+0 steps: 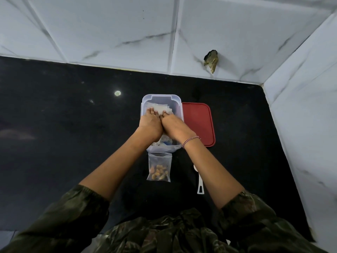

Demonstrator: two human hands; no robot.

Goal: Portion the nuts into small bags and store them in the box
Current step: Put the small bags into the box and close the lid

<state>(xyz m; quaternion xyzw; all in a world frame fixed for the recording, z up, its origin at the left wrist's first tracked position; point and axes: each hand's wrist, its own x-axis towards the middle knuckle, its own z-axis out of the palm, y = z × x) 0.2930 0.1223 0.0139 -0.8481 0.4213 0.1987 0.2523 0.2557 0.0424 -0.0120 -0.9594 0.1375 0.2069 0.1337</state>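
Sleeves (73,216) in dark camo print sit nearest, both forearms bare and reaching forward over black desk (63,115). White scoop (199,181) lies flat on desk just under right forearm, handle toward the person. Left of it, one filled bag (160,167), clear zip type with nuts (158,173) bunched in its lower half, lies flat on desk, top edge just beside near wall of box. Clear plastic box (145,99), lid off, stands mid-desk. Both hands are inside it, side by side and touching. Left hand (150,123) palm down, fingers laid flat and together on a pale bag in box (160,108); right hand (173,126) likewise flat, fingertips on same bag. Grip of both: pressing down, not pinching, fingers extended and close together. More bags and something blue show in near end of box under the wrists, contents too hidden to tell. Red-white thread bracelet (190,141) on right wrist. Red lid (198,123) lies flat on desk touching right side of box. Beyond, white marble-look wall tiles (109,33), with a dark ragged hole (211,60) in one.
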